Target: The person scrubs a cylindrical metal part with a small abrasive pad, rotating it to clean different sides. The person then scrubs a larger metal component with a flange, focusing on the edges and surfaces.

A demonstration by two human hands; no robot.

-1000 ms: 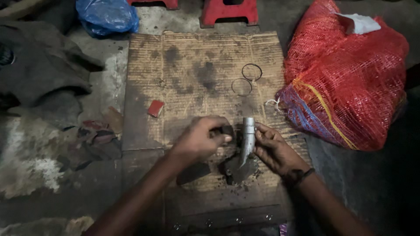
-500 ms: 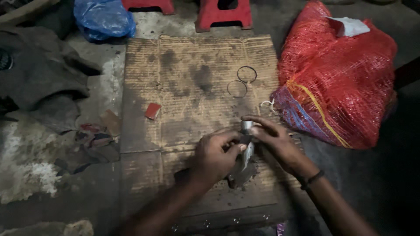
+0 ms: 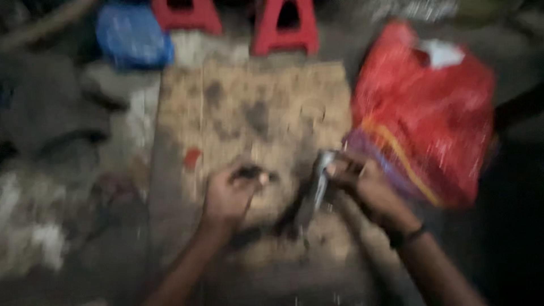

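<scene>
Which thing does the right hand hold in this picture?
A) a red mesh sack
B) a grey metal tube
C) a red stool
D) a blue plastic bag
B: the right hand grips a grey metal tube over the cardboard sheet; the picture is blurred, but the red mesh sack lies apart beside it.

The whole view is smeared by motion blur. A small dark thing (image 3: pixel 249 171) is pinched in the left hand (image 3: pixel 229 195), but its kind cannot be made out. The lower end of the grey metal piece (image 3: pixel 318 180) gripped by the right hand (image 3: pixel 362 181) is lost in shadow. Both forearms are cut off by the bottom edge.
</scene>
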